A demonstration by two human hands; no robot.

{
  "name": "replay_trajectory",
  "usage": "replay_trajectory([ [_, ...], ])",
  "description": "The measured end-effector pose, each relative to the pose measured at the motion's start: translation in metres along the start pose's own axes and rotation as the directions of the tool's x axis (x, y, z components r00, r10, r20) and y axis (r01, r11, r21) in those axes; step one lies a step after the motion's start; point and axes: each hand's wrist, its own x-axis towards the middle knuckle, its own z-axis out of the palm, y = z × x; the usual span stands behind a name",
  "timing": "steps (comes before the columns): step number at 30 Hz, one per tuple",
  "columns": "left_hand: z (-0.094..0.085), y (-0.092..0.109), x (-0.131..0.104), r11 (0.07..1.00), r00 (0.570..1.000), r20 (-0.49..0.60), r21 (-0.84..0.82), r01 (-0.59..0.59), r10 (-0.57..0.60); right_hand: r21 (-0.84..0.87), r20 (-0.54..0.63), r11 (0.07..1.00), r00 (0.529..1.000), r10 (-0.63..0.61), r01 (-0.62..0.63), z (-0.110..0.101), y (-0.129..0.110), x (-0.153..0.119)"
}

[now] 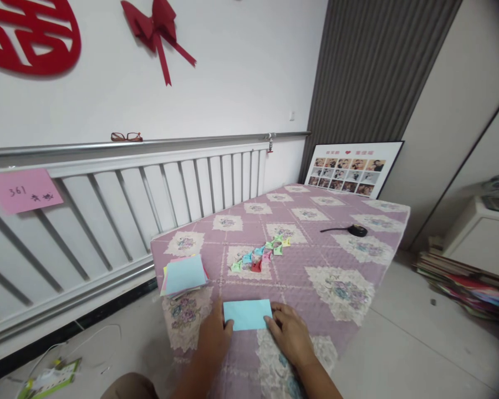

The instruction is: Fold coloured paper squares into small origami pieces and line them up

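Observation:
A light blue paper (248,315), wide and rectangular, lies near the table's front edge between my hands. My left hand (217,332) grips its left edge, thumb on top. On the right edge, my right hand (289,332) has its thumb on the paper and its fingers curled behind. To the left sits a stack of coloured square papers (186,274) with a light blue sheet on top. Beyond the blue paper is a group of small folded paper pieces (258,258) in green, blue, pink, red and yellow.
A patterned purple cloth (291,277) covers the table. A black round object with a strap (357,230) lies at the right. Behind stand a white radiator (208,183) and a framed photo board (349,169). A power strip (52,382) is on the floor at left.

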Motion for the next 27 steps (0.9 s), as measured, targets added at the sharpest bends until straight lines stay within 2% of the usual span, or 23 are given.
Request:
replay_trajectory([
  [5,0.002,0.001,0.001,0.999,1.0,-0.014,0.037,0.023,-0.023,-0.104,-0.05,0.985,0.99,0.129,-0.134,0.006,-0.007,0.001],
  [14,0.007,0.002,-0.002,0.983,0.993,-0.066,0.167,-0.081,0.093,-0.158,-0.086,0.977,0.987,0.132,-0.145,0.007,-0.012,0.002],
  [19,0.009,0.0,-0.004,0.943,0.951,-0.043,0.15,-0.298,0.307,-0.171,-0.095,0.977,0.989,0.112,-0.127,0.007,-0.012,0.001],
  [21,0.01,-0.002,-0.004,0.931,0.936,-0.018,0.111,-0.349,0.353,-0.173,-0.106,0.978,0.99,0.098,-0.115,0.008,-0.012,0.0],
  [27,0.008,-0.001,-0.005,0.952,0.953,-0.087,0.133,-0.277,0.29,-0.17,-0.135,0.979,0.987,0.086,-0.109,0.01,-0.01,-0.001],
])
